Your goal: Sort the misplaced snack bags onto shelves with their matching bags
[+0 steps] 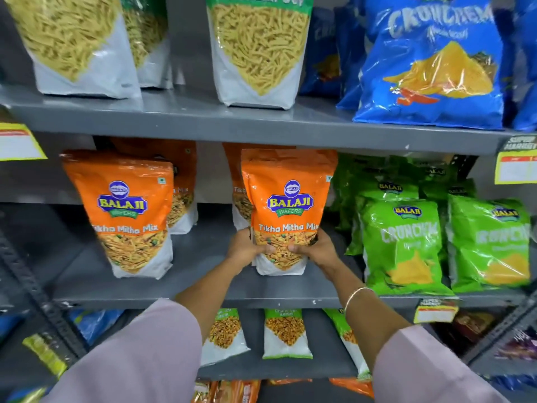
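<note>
An orange Tikha Mitha Mix bag (287, 205) stands upright on the middle shelf (203, 298), in front of another orange bag of the same kind (236, 181). My left hand (247, 247) grips its lower left side and my right hand (318, 248) grips its lower right side. A matching orange bag (122, 210) stands to the left, with one more behind it. Green Crunchem bags (402, 245) fill the right of this shelf.
The upper shelf (232, 123) carries white sev bags (258, 50) and blue Crunchem bags (433, 62). Small green-and-white snack bags (286, 333) stand on the lower shelf. Yellow price tags (515, 167) hang from the shelf edges. A slotted metal upright (35, 286) runs down the left.
</note>
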`<state>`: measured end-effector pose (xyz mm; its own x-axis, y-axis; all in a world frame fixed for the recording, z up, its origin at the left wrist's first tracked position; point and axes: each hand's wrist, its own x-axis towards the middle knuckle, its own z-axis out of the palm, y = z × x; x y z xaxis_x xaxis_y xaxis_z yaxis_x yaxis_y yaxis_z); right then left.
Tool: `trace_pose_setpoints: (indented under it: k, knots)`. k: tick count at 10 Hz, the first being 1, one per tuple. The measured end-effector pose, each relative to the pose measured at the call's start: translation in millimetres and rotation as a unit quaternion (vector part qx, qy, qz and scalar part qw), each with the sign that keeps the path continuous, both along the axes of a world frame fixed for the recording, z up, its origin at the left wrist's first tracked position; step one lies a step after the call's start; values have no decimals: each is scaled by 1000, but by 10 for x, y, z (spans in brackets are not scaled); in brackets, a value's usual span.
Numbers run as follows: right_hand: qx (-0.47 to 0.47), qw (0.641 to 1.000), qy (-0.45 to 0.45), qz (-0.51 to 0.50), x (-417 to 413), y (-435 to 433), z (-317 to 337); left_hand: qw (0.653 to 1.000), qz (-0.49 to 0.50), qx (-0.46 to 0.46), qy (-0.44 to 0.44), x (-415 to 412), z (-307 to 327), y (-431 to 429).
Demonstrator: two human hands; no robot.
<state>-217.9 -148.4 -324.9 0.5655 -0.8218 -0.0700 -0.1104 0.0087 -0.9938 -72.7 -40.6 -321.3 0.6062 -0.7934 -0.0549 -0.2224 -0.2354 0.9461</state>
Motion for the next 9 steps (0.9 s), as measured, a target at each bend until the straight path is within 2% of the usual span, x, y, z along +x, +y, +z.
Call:
trace_pose_setpoints:
  k: [2,7,8,9]
  knots:
    - [4,1000,7,21,412,268,-131,1000,21,22,-5,328,-75,340]
    - [6,999,27,31,516,358,-209,999,16,43,-9,448,-213,390]
    - [11,999,31,32,501,357,-115,998,37,37,-47,431,-177,436]
    - [-57,993,38,-92,437,450,19,950,143,0,-277,377,-144,591]
